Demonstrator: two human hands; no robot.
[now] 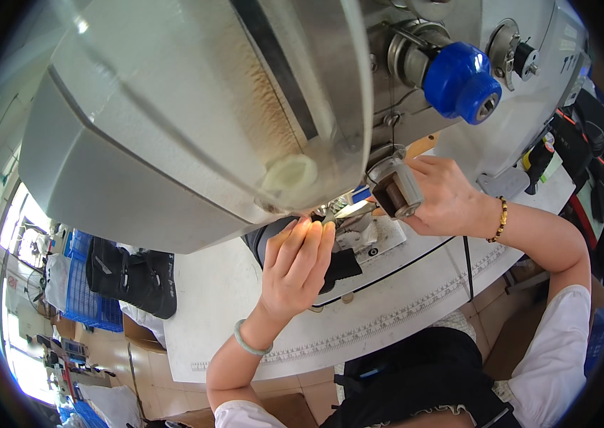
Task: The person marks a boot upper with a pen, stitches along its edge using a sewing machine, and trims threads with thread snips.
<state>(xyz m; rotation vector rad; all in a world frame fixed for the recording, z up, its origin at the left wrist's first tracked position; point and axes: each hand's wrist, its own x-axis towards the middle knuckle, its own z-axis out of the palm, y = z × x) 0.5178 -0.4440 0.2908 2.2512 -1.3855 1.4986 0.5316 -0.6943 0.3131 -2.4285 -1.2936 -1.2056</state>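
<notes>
A large grey sewing machine [145,171] fills the upper half of the head view. My left hand [295,267] is closed, fingers pressed together on a piece of black fabric [343,267] beside the needle area. Part of that fabric shows left of the fingers, the rest lies under the hand. My right hand [444,198] reaches in from the right with curled fingers, close to the needle area. A grey metal cylinder [396,189] on the machine covers most of its fingertips, so what they grip is hidden. A lit metal presser area [348,212] lies between the hands.
A blue tension knob [462,82] juts out above my right hand. The white table [223,307] has a printed ruler strip [387,314] along its near edge. Black garments [131,274] and a blue crate [95,310] are at left. Dark items [537,164] lie at right.
</notes>
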